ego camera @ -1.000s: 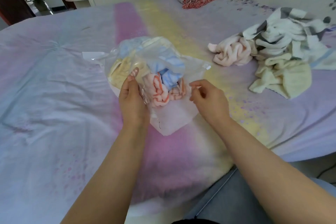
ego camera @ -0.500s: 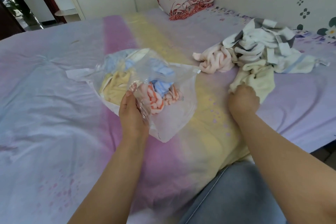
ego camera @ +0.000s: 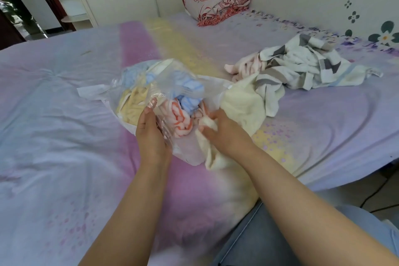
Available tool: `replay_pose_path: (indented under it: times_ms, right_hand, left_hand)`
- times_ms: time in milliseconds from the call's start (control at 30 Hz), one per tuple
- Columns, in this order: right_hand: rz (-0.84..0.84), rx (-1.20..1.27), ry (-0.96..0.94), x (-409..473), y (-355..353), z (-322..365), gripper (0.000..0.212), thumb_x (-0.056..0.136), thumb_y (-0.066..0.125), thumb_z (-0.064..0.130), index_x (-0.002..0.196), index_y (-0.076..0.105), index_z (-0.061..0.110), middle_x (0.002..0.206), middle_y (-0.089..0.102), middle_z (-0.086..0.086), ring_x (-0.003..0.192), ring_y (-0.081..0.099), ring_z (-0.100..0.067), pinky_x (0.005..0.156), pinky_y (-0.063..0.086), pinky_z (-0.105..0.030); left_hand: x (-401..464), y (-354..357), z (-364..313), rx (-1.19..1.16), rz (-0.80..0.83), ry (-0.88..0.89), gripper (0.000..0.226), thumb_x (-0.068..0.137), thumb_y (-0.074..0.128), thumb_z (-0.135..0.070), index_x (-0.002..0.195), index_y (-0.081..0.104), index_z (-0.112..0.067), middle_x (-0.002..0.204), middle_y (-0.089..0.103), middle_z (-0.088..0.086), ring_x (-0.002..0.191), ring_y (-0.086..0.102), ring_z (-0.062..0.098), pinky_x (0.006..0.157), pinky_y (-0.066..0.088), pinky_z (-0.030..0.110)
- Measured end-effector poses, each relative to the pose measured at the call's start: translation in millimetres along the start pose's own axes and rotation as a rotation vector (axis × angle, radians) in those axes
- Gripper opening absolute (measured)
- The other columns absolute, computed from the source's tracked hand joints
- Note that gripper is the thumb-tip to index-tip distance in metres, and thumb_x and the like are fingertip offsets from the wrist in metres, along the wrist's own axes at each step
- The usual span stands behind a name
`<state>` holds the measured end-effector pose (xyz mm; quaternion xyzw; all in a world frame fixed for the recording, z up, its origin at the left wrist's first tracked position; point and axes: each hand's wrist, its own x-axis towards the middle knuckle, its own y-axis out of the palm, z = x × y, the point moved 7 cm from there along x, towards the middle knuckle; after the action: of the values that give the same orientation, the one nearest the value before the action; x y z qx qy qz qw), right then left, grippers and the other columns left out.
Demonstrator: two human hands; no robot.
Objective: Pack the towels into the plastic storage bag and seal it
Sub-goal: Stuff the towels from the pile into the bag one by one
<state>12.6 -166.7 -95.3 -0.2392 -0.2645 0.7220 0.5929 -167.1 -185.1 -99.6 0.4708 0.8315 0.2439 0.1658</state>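
Plastic storage bag [ego camera: 185,93] holding blue, yellow, orange-striped towels, right hand [ego camera: 224,134] gripping cream towel [ego camera: 241,103]

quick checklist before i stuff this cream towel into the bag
1. Bag mouth held open: left hand grips the plastic storage bag edge, ok.
2. Grip on cream towel: right hand holds it, ok.
3. Towel clear of the pile: it touches the grey-striped towel, not ok.
4. Room left inside: cannot tell.
5. Seal strip clear of cloth: cannot tell.
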Motion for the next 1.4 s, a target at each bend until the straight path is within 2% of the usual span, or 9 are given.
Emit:
replay_pose_path:
  times_ms: [133,167,200,300,567,733,900,1200,1400]
  right_hand:
    - [-0.378,0.095,0.060,2,-32,-27,0.041,0.090,0.043,0.058,0.098,0.060,0.022,0.099,0.068,-0.001,0.095,0.063,-0.023,0.080,0.049,-0.038]
    - [-0.516,0.004,0.032,2,-43,-32,0.042,0.088,0.048,0.057,0.108,0.058,0.022,0.110,0.063,-0.003,0.102,0.059,-0.025,0.082,0.048,-0.039]
    - [-0.550,-0.108,0.034,5,-49,-38,0.049,0.084,0.055,0.055,0.120,0.053,0.020,0.122,0.054,-0.005,0.111,0.053,-0.027,0.086,0.046,-0.041]
    - [-0.272,-0.266,0.189,21,-36,-77,0.042,0.086,0.056,0.046,0.116,0.055,0.015,0.122,0.052,-0.008,0.107,0.054,-0.030,0.079,0.045,-0.039]
    - [-0.572,0.259,0.090,-2,-104,-55,0.047,0.093,0.050,0.038,0.053,0.037,0.018,0.050,0.038,0.003,0.048,0.036,-0.010,0.049,0.030,-0.024]
    - [-0.387,1.083,-0.048,-9,-130,-7,0.031,0.080,0.054,0.038,0.088,0.063,0.009,0.092,0.067,-0.012,0.086,0.065,-0.023,0.082,0.050,-0.040]
    - [-0.183,1.092,-0.012,-31,-115,31,0.035,0.097,0.046,0.041,0.116,0.060,0.014,0.083,0.061,0.005,0.076,0.058,-0.009,0.050,0.047,-0.008]
    - [0.556,-0.494,-0.045,-59,36,-37,0.118,0.070,0.075,0.051,0.148,-0.012,0.034,0.159,-0.017,0.006,0.146,-0.002,-0.030,0.114,0.024,-0.048]
    - [0.157,-0.189,-0.173,-30,6,-18,0.066,0.081,0.068,0.023,0.134,0.029,0.014,0.117,0.058,-0.007,0.111,0.059,-0.026,0.086,0.046,-0.033]
  left_hand:
    - [0,-2,0,0.014,0.024,-0.005,0.028,0.098,0.054,-0.026,0.119,0.067,-0.013,0.061,0.052,-0.008,0.068,0.060,0.004,0.076,0.049,0.020]
    - [0,-2,1,0.014,0.017,-0.020,0.021,0.098,0.054,-0.026,0.110,0.069,-0.017,0.056,0.046,-0.011,0.069,0.062,0.001,0.050,0.017,0.019]
    - [-1,-2,2,0.017,0.012,-0.024,0.019,0.098,0.054,-0.027,0.104,0.071,-0.021,0.056,0.046,-0.012,0.075,0.065,0.001,0.112,0.026,0.039]
    - [-2,-3,0,0.038,0.003,-0.013,0.024,0.098,0.053,-0.027,0.112,0.072,-0.024,0.064,0.045,-0.008,0.068,0.050,0.006,0.077,0.045,0.022]
    - [-3,-4,-4,0.100,0.026,0.024,0.027,0.099,0.049,-0.030,0.115,0.071,-0.026,0.074,0.047,-0.004,0.079,0.051,0.013,0.092,0.047,0.031]
    - [-5,2,-13,0.108,0.031,0.074,0.029,0.103,0.044,-0.025,0.120,0.067,-0.020,0.068,0.052,0.000,0.063,0.049,0.013,0.061,0.044,0.016]
    - [-10,6,-24,0.118,0.050,0.107,0.028,0.102,0.045,-0.024,0.113,0.070,-0.021,0.093,0.074,0.010,0.095,0.071,0.017,0.082,0.051,0.024]
    - [-5,0,-31,0.228,0.048,0.095,0.031,0.103,0.041,-0.019,0.106,0.070,-0.029,0.052,0.035,-0.009,0.046,0.034,0.004,0.047,0.033,0.014]
    - [-9,-4,-37,0.416,0.042,0.188,0.029,0.104,0.040,-0.029,0.116,0.067,-0.031,0.052,0.037,-0.013,0.049,0.039,0.002,0.058,0.040,0.017]
